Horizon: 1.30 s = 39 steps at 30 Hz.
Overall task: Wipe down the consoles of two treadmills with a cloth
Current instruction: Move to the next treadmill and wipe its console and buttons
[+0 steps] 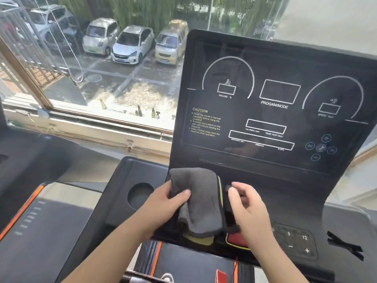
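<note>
Two hands, left hand [163,203] and right hand [250,209], fingers clamped on grey cloth [197,199]; red part [236,241] beneath half hidden

On the console [285,64] we read PROGAM/MODE centrally, INCLINE % at ten o'clock, CAUTION at eight; the keypad [295,242] at five shows 9, 12.

The cloth [196,203] is dark grey with a yellow-green trim; the console [240,64] is black with white outlines and lettering and a yellow CAUTION heading [200,110]; the button [236,241] is red, rimmed yellow; the side rail [22,213] is orange
</note>
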Each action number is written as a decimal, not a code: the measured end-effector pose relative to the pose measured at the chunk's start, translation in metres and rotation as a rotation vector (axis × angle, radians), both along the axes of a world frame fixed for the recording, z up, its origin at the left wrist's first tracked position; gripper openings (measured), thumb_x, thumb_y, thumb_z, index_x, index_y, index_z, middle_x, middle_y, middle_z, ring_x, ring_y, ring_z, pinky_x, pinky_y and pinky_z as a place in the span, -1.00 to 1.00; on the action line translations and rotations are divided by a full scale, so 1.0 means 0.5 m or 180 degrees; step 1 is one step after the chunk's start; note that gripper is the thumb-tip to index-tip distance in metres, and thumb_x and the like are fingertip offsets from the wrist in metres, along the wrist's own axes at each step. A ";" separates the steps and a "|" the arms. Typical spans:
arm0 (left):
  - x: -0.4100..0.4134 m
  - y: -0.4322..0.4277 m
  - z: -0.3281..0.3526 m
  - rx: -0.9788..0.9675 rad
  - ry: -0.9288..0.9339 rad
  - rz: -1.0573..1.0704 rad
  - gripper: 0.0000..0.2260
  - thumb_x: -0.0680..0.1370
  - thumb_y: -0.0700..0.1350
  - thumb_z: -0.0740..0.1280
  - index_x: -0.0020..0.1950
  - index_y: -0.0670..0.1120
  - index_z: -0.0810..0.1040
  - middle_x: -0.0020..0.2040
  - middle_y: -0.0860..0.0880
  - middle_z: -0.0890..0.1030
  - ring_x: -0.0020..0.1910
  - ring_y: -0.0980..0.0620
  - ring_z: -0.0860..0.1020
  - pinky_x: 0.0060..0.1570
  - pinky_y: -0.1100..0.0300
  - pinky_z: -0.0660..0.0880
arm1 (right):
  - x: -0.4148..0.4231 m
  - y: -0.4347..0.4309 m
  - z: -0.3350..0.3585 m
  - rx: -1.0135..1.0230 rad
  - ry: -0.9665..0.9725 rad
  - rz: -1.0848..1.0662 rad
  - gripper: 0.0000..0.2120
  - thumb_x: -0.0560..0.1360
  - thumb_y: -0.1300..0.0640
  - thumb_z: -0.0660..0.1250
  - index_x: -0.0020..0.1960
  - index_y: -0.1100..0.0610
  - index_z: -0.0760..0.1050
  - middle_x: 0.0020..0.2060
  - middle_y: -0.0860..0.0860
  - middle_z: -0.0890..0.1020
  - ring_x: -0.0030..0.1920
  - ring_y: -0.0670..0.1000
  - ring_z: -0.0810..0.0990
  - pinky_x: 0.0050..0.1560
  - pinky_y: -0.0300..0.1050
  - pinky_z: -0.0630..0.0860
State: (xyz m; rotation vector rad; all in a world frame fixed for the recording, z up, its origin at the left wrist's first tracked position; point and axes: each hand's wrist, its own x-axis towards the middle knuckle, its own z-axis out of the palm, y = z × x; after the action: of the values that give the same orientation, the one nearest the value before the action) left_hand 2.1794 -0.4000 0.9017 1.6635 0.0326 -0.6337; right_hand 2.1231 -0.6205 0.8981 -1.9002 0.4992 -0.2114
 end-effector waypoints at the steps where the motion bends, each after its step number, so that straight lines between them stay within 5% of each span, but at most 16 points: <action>1: 0.016 0.013 -0.022 0.0687 -0.0332 0.0114 -0.82 0.63 -0.03 0.41 0.23 0.08 0.65 0.07 0.14 0.75 0.09 0.17 0.69 0.27 0.02 0.58 | 0.001 0.007 -0.009 -0.0249 -0.0033 0.0063 -0.86 0.62 0.10 0.36 0.09 -0.14 0.58 0.05 -0.15 0.63 -0.02 -0.17 0.62 -0.03 -0.29 0.57; 6: 0.056 0.102 -0.125 0.2199 -0.1348 0.0389 -0.74 0.59 0.02 0.39 0.27 0.07 0.60 0.10 0.11 0.64 0.06 0.06 0.62 0.18 0.00 0.58 | 0.006 0.073 -0.066 -0.1878 -0.0109 0.1049 -0.62 0.56 -0.11 0.30 0.32 -0.03 0.58 0.33 -0.13 0.49 0.37 -0.02 0.49 0.25 -0.12 0.51; 12: 0.025 0.160 -0.232 0.2992 -0.3039 -0.0106 -0.76 0.60 -0.04 0.24 -0.24 -0.02 0.56 -0.33 0.01 0.50 -0.29 -0.14 0.48 -0.29 -0.02 0.38 | 0.034 0.160 -0.135 -0.3081 0.0142 0.2021 -0.42 0.54 -0.27 0.23 0.51 -0.07 0.47 0.55 0.16 0.42 0.53 0.26 0.40 0.47 0.24 0.41; 17: 0.031 0.163 -0.244 0.2856 -0.3262 0.0129 -0.78 0.58 -0.08 0.28 -0.27 -0.04 0.54 -0.34 0.00 0.47 -0.30 -0.14 0.43 -0.31 -0.03 0.34 | 0.095 0.188 -0.145 -0.3571 0.0159 0.1923 -0.35 0.63 -0.29 0.08 0.64 -0.04 0.28 0.64 0.17 0.24 0.63 0.24 0.19 0.55 0.20 0.03; 23: 0.031 0.168 -0.247 0.2766 -0.3417 0.0136 -0.78 0.57 -0.10 0.30 -0.29 -0.05 0.52 -0.36 -0.02 0.46 -0.33 -0.14 0.43 -0.33 -0.02 0.32 | 0.082 0.233 -0.138 -0.3429 0.0236 0.1761 -0.27 0.48 -0.44 0.23 0.47 -0.01 0.51 0.48 0.18 0.44 0.47 0.29 0.39 0.43 0.31 0.37; 29: 0.032 0.169 -0.247 0.2720 -0.3422 0.0086 -0.76 0.56 -0.11 0.31 -0.32 -0.05 0.49 -0.37 -0.03 0.44 -0.33 -0.16 0.41 -0.34 -0.03 0.30 | -0.004 0.169 -0.146 -0.3581 -0.0240 0.2343 -0.30 0.31 -0.42 0.44 0.30 -0.03 0.56 0.29 0.13 0.58 0.24 0.25 0.57 0.16 0.18 0.58; 39: 0.028 0.170 -0.244 0.2845 -0.3340 -0.0044 -0.78 0.55 -0.11 0.30 -0.31 -0.04 0.51 -0.36 -0.03 0.49 -0.32 -0.15 0.45 -0.33 -0.03 0.34 | 0.087 0.290 -0.158 -0.3675 -0.0164 0.1242 -0.57 0.48 -0.21 0.34 0.17 0.08 0.62 0.17 0.16 0.60 0.10 0.25 0.56 -0.01 0.14 0.50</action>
State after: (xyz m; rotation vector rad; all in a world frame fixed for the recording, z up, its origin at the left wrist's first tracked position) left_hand 2.1934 -0.3150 0.7796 2.6791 -0.5172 0.3928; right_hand 2.1668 -0.4758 0.8193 -3.0474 -0.1103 -0.3260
